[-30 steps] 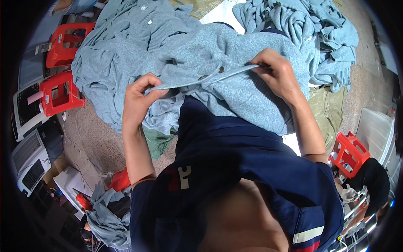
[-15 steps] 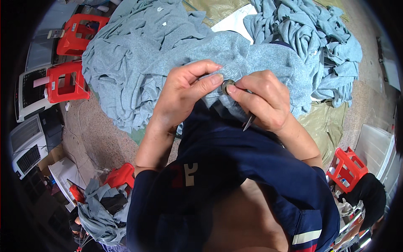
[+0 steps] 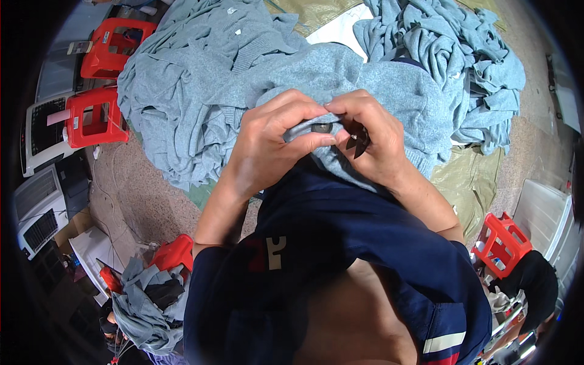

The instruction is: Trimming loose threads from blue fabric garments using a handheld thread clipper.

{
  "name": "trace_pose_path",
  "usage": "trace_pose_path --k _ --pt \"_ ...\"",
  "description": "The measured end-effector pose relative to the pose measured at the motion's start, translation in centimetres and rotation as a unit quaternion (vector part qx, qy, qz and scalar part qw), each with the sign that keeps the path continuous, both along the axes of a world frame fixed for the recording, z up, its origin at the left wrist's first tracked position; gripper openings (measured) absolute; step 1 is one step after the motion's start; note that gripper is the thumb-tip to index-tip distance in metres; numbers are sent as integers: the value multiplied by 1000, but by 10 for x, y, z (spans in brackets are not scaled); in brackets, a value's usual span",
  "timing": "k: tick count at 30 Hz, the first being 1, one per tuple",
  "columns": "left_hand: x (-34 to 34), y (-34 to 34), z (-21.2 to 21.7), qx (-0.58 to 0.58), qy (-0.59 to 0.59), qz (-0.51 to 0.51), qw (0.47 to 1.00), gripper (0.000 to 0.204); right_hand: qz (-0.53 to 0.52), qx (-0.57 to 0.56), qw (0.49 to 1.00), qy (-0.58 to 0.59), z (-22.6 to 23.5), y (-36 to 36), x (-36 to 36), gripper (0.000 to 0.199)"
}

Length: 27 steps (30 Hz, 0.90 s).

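Some tags [image 3: 238, 32] unreadable | left hand [image 3: 263, 141] pinching blue knit [image 3: 331, 160] | right hand [image 3: 382, 141] gripping it, dark blades [image 3: 358, 146]

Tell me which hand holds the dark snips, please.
The right hand: pointed snips show against its palm; the left hand has only the blue-grey knit by the button.

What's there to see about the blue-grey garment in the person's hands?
The blue-grey garment has a paler fleck and looks like soft knitwear. Near the person's body, a dark, round button shows on it, partly covered, between the left hand and the right hand, whose fingers pinch the fabric there. Beyond the hands it spreads out loosely, wrinkled, up against heaped cloth of the same colour; exactly where it ends on that side is hard to tell.
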<state>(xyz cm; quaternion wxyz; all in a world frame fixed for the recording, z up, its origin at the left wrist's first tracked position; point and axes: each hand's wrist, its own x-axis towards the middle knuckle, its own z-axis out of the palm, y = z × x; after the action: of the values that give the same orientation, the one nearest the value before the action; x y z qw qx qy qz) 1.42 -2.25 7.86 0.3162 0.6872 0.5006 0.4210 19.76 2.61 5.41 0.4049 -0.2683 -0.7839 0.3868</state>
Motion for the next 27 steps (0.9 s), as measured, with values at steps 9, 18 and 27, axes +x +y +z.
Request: trace_pose_path --k 9,18,27 --pt "-5 7 -2 -65 90 -20 994 32 -14 61 997 47 -20 3 4 19" --pt "-15 2 -24 93 189 -104 972 26 81 -212 967 116 -36 -2 -2 13" --pt "2 10 -53 301 312 87 897 38 31 -160 986 44 -32 13 -8 14"
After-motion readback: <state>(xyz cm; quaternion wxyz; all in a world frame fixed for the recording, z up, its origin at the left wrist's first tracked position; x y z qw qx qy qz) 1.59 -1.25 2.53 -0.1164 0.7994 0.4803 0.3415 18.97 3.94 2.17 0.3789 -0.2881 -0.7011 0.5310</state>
